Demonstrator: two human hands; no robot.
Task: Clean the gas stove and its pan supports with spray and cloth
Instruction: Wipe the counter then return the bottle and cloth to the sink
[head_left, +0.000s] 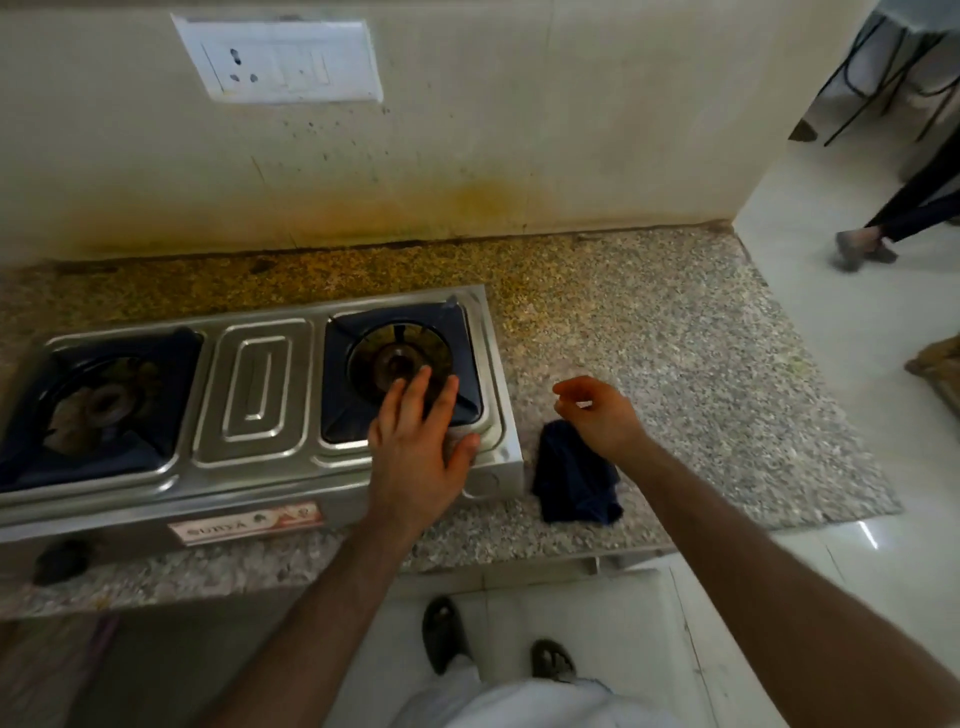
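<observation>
A steel two-burner gas stove (260, 415) is sitting on the speckled counter (675, 364), its burner wells dark and grimy. The left hand (415, 447) is lying flat, fingers spread, over the right burner (400, 358). The right hand (597, 415) is hovering loosely curled, empty, above a dark cloth (571, 483) lying beside the stove.

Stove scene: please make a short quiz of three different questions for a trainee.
1. True or false: the cloth lies on the counter, right of the stove.
2. Which hand reaches over the right burner? A) left hand B) right hand
3. Fill in: the right hand holds ____.

Key: 1 true; 2 A; 3 nothing.
</observation>
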